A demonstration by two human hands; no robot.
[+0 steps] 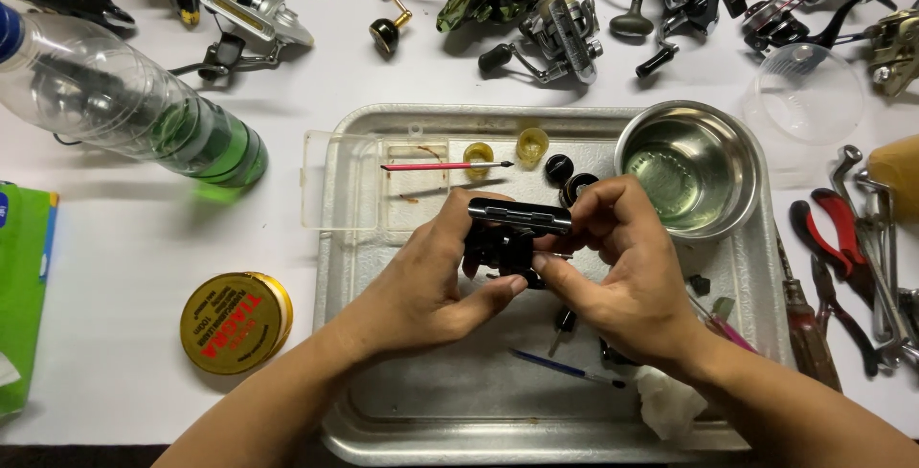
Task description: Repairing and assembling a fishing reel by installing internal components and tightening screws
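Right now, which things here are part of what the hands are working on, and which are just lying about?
In use:
left hand
right hand
black reel part gripped between both
metal tray beneath
steel bowl of liquid
pink-handled brush

Lying about:
plastic bottle
yellow round tin
red-handled pliers
spare reels along the back
green packet

Layout: a tray point(383, 430) is lying on the table point(124, 238), with a bowl point(689, 167) sitting in its far right corner. A bottle point(124, 104) and tin point(235, 322) are lying left of it, pliers point(835, 238) right, reels point(560, 33) behind.
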